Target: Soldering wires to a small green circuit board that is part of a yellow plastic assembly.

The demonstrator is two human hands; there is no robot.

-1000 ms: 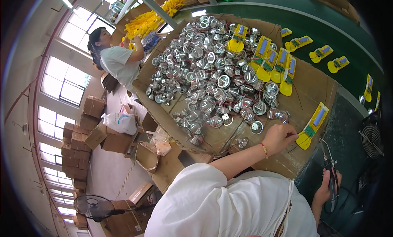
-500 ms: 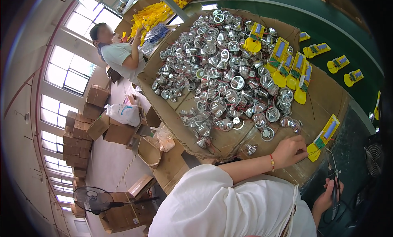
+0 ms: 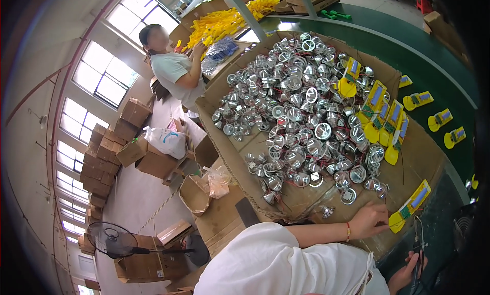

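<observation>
Beside the yellow plastic part, which carries a green circuit board and a pale blue-violet cell, my left hand is closed in a pinch near its rounded end. Whatever lies between those fingertips is too small to make out. My right hand, at the lower right, grips a soldering iron with a thin bent metal tube along it. The iron's tip points up toward the circuit board; whether they touch I cannot tell. Ahead of my left arm lies a big heap of silvery reflector cups with thin wires.
An open cardboard box holds the heap. Several similar yellow assemblies rest at its right side, others on the green belt. A co-worker stands at the far left by yellow parts. A fan stands lower left.
The whole view has shifted, so the scene sits lower and farther right. My left hand stays pinched by the yellow part, and the soldering iron remains in my right hand.
</observation>
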